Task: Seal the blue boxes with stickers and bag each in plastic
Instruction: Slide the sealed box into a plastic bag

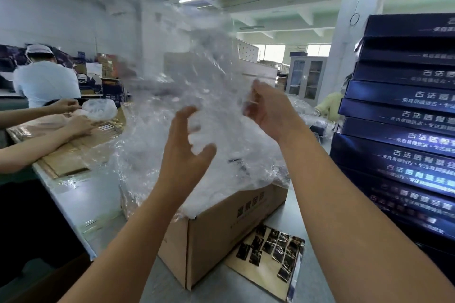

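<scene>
Arms raised. Right hand fingers pinch plastic bag edge; left hand fingers spread, loosely curved, holding nothing.

Left hand bare, right hand bare, both forearms uncovered

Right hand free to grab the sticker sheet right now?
Probably not yet. The right hand pinches the raised clear plastic bag, so its grip is taken. The sticker sheet lies uncovered on the table beside the cardboard carton, under that forearm, so the way looks free once the bag is let go.
</scene>
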